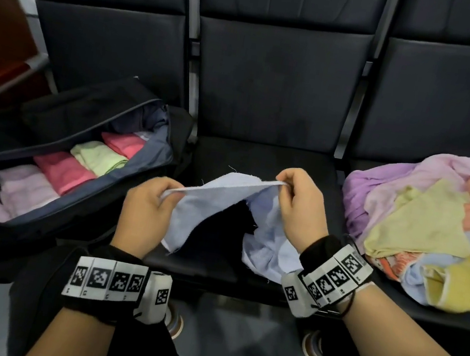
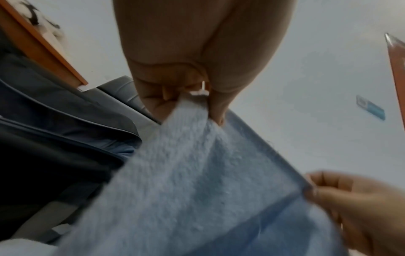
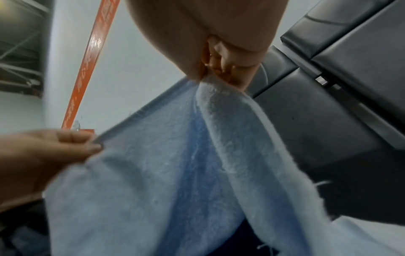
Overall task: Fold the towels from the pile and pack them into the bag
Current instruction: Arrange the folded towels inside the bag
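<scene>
**Blue towel up by its top edge, both hands pinching**

Left hand (image 1: 146,213) has thumb and fingers nipped on one end of the blue towel (image 1: 219,193), right hand (image 1: 300,206) pinches the other end, and the hem runs taut between them above the middle seat (image 1: 261,157). The left wrist view shows it close: cloth squeezed between thumb and curled fingers. The right wrist view shows the same, with a fold of terry bunched under the pinch.

Below that line the towel hangs loose. One flap drops under the left hand, and the rest slumps in a crumpled heap onto the seat front, below the right wrist. So the cloth sits between and beneath the hands, partly in the air, partly resting.

It looks light, soft and limp, with frayed threads along the edges. It will not hold a shape alone, so the corners are the places to hold. The right pinch seems to sit on gathered cloth rather than a clean corner, and I'd expect it needs a shake out before a fold goes in square.

Off to the left, the bag (image 1: 152,146) lies open with folded towels in a row. On the right seat, the pile (image 1: 423,226) waits.
</scene>
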`<action>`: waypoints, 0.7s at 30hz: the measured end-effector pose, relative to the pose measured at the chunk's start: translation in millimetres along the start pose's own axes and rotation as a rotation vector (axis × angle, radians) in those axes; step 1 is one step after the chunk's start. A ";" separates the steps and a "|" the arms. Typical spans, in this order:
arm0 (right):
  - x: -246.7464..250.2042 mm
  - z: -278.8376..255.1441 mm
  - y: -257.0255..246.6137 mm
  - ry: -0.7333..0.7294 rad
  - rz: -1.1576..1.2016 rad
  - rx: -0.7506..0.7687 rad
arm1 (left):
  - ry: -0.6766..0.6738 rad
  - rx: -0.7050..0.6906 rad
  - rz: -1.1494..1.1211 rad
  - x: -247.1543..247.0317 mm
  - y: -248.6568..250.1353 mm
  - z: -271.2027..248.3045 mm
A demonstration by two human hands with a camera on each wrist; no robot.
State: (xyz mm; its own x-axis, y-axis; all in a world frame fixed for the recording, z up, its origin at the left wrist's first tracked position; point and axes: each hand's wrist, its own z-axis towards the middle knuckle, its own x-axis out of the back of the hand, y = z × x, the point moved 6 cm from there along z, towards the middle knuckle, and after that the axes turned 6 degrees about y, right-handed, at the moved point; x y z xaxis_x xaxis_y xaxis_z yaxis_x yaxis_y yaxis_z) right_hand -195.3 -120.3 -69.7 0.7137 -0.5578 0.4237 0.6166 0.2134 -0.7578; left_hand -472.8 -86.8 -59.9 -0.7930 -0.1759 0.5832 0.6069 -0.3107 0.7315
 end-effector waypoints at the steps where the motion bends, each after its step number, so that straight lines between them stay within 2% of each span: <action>1: -1.3 -1.8 2.9 -0.035 -0.049 0.022 | 0.046 0.006 -0.042 7.2 2.1 2.6; 4: -10.7 -12.2 19.4 -0.206 -0.243 0.065 | 0.172 0.017 -0.202 30.3 10.0 8.2; 7: -9.3 -18.0 46.0 -0.287 -0.338 0.002 | 0.300 0.029 -0.364 53.1 12.1 11.8; 10: 7.2 -12.4 71.8 -0.204 -0.330 -0.153 | 0.447 0.094 -0.427 72.2 0.0 16.4; 12: 18.8 -6.0 81.1 -0.111 -0.251 -0.271 | 0.468 0.154 -0.446 73.3 -9.8 17.9; 14: 20.8 0.5 76.7 -0.076 -0.077 -0.335 | 0.399 0.226 -0.458 60.4 -15.8 19.8; 17: 10.1 5.9 45.1 -0.177 0.246 -0.368 | 0.229 0.274 -0.457 27.6 -8.0 21.0; 19: 2.6 7.7 18.9 -0.261 0.340 -0.337 | 0.110 0.248 -0.456 5.6 9.7 19.3; 21: -2.5 7.7 -3.9 -0.325 0.364 -0.285 | -0.028 0.135 -0.427 -14.3 36.1 15.7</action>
State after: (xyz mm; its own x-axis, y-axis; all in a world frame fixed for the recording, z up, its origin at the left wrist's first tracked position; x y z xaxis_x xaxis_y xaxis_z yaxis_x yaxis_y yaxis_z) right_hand -196.8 -113.6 -63.9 0.9570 -0.2037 0.2068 0.2296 0.0954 -0.9686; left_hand -438.7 -80.9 -36.3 -0.9734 -0.0319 0.2269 0.2282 -0.2250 0.9473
